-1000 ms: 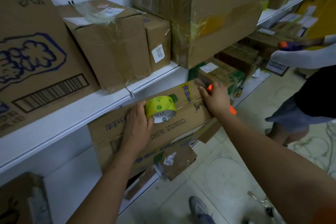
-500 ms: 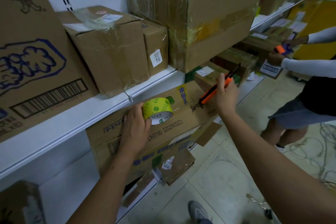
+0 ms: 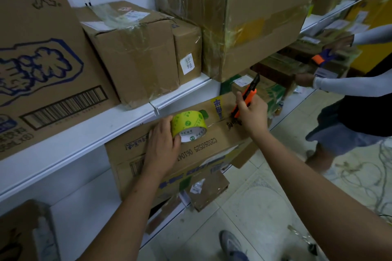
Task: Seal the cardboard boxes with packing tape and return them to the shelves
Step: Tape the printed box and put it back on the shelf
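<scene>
Left hand (image 3: 162, 146) grips green tape roll (image 3: 188, 126) against top of long cardboard box (image 3: 212, 150) sitting w/ its end out of lower shelf (image 3: 76, 216), right hand (image 3: 251, 112) clutches orange cutter (image 3: 246, 96) at box's top seam.

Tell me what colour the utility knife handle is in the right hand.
Orange, with a black blade end; the utility knife shows best in the head view.

I see a yellow-green tape roll (image 3: 188, 126) with green round logos, an orange-and-black cutter (image 3: 246, 96), brown boxes (image 3: 135, 53), and a white shelf (image 3: 84, 133).
</scene>
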`<state>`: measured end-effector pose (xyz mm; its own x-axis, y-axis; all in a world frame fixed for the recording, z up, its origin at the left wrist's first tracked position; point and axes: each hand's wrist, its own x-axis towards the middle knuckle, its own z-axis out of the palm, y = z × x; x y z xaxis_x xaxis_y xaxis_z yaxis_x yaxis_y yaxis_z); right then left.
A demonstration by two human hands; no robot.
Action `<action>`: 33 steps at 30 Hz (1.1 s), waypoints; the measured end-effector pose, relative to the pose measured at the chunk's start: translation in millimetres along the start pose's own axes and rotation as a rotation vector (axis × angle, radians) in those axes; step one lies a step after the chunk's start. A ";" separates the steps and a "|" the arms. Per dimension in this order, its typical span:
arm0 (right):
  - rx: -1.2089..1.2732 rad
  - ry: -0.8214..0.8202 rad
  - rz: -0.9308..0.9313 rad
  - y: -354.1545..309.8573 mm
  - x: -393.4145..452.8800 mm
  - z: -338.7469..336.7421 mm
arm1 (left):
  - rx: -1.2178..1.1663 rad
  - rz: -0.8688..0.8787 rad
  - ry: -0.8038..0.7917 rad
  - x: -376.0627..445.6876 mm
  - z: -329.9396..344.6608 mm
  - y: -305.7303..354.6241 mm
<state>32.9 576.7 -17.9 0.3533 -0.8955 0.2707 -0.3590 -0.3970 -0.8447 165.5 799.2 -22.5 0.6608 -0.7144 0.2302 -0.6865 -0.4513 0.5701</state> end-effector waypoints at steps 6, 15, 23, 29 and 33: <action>0.098 -0.066 0.052 -4.6 -21.8 13.0 | 0.058 -0.005 -0.018 8.3 2.3 -7.9; 0.056 -0.155 0.046 -4.2 -39.8 46.7 | 0.174 -0.067 0.025 11.5 5.3 -5.9; 0.052 -0.092 0.097 1.8 -37.3 53.5 | 0.011 -0.109 0.084 8.1 0.8 -2.5; -0.001 -0.080 0.037 1.3 -37.0 58.8 | -0.152 -0.190 0.252 0.4 -2.1 -1.0; -0.130 -0.094 -0.066 -1.5 -41.0 59.6 | -0.212 -0.216 0.360 -5.8 -7.1 0.7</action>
<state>70.4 626.0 -55.2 0.4570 -0.8462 0.2739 -0.4393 -0.4825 -0.7578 163.4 806.9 -17.8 0.8708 -0.3685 0.3255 -0.4689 -0.4231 0.7753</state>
